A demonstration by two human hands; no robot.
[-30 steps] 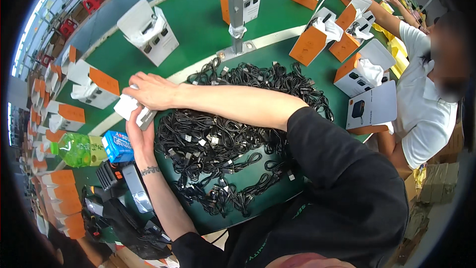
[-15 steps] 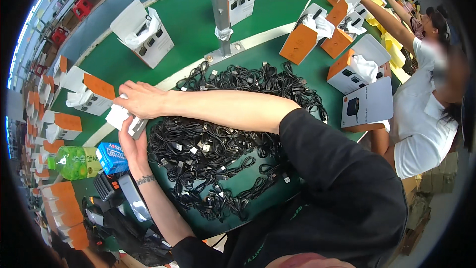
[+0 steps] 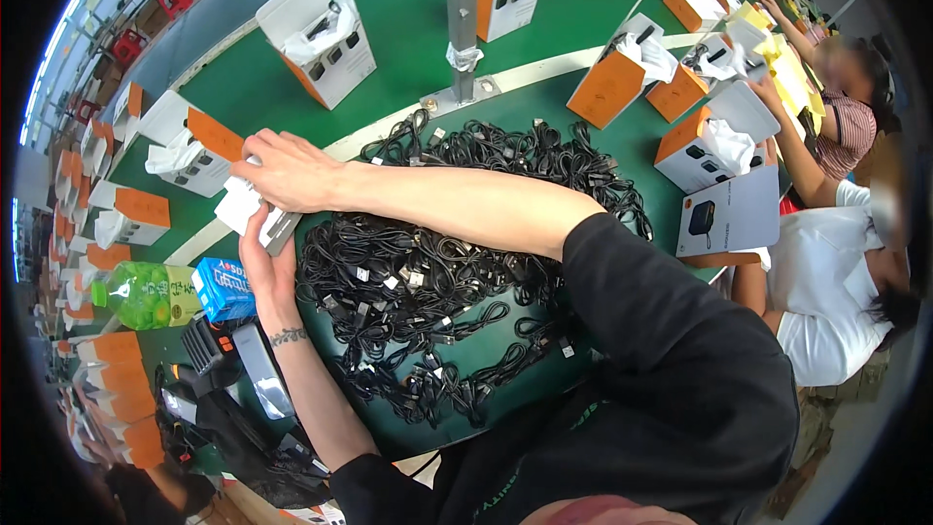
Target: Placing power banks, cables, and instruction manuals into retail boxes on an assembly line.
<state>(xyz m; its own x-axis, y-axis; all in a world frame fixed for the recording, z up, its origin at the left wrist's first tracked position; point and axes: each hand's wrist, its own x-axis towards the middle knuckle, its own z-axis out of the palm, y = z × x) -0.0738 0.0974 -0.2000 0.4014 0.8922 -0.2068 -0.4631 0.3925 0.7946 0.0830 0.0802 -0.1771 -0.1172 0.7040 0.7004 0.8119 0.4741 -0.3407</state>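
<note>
Right hand point(image 3: 292, 173): reaches across to the left, fingers curled over the top of a small white box point(image 3: 248, 209).
Left hand point(image 3: 267, 267): fingers closed against the box's underside.
Box position: at the left end of the green table point(image 3: 408, 29), beside the pile of black cables point(image 3: 437, 272).
Open cartons nearby: two, orange and white point(image 3: 190, 146) point(image 3: 321, 39), each holding white wrapping.
Bottles: one green point(image 3: 141, 294).

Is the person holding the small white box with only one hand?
No, both the left hand and the right hand grip the small white box beside the pile of black cables.
</note>
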